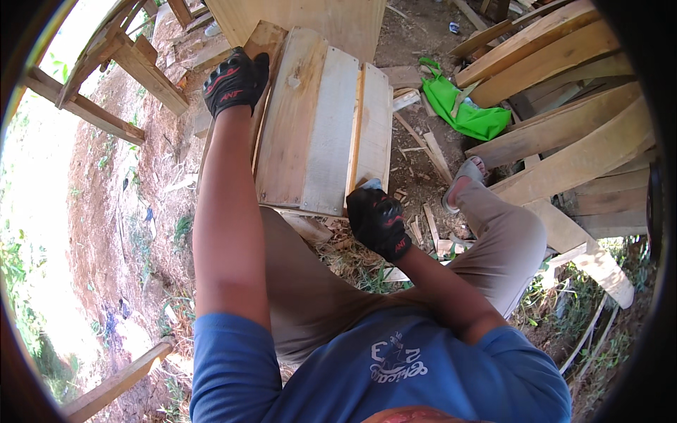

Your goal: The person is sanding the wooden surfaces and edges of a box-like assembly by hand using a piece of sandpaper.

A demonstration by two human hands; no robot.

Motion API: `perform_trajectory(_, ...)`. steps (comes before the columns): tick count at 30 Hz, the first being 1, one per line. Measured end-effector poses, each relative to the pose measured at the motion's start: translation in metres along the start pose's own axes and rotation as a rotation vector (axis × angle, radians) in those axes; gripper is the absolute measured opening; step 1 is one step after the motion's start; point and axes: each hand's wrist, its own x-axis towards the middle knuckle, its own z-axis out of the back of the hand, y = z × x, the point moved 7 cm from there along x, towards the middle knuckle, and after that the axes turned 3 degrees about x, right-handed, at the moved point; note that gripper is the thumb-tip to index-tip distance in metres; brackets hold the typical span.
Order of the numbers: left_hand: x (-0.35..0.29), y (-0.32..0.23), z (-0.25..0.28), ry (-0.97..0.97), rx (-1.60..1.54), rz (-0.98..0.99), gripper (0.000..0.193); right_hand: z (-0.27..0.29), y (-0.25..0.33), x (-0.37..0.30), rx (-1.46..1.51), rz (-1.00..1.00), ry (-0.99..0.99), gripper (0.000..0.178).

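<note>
My left hand [236, 81], in a black glove with red marks, is closed at the far left edge of a wooden crate, gripping a brown plank [266, 44]. My right hand [379, 220], gloved the same way, makes a fist at the crate's near right corner. A small grey-blue piece [371, 184] shows past its fingers; what it is I cannot make out. The crate's boarded top [300, 134] lies in front of me, made of pale boards with nail heads at their ends. A narrow wooden strip [355, 130] runs lengthwise along it, its near end by my right hand.
A bright green bag [465, 113] lies on the dirt floor at the right, among wood scraps [434, 151]. Stacked planks [564, 134] fill the right side. A plywood sheet [303, 21] stands beyond the crate. A wooden frame [127, 67] is at the far left.
</note>
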Motion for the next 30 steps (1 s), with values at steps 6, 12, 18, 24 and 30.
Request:
perform_trajectory(6,-0.002,0.000,0.001,-0.053,0.007,0.006,0.062,-0.012,-0.064,0.069,-0.347,-0.069,-0.158,0.026)
perform_trajectory(12,-0.001,0.006,-0.002,-0.094,0.017,0.002,0.058,-0.023,-0.172,0.187,-0.129,-0.305,-0.126,0.045)
perform_trajectory(18,0.001,-0.006,-0.001,-0.028,-0.013,0.016,0.066,-0.025,-0.234,0.226,-0.171,-0.379,-0.126,0.049)
perform_trajectory(24,-0.004,-0.009,-0.002,-0.033,0.014,0.017,0.066,-0.023,-0.172,0.145,-0.058,-0.222,-0.064,0.028)
perform_trajectory(30,0.001,-0.013,0.001,-0.034,0.014,0.016,0.064,-0.028,-0.024,-0.001,-0.939,0.244,-0.086,0.024)
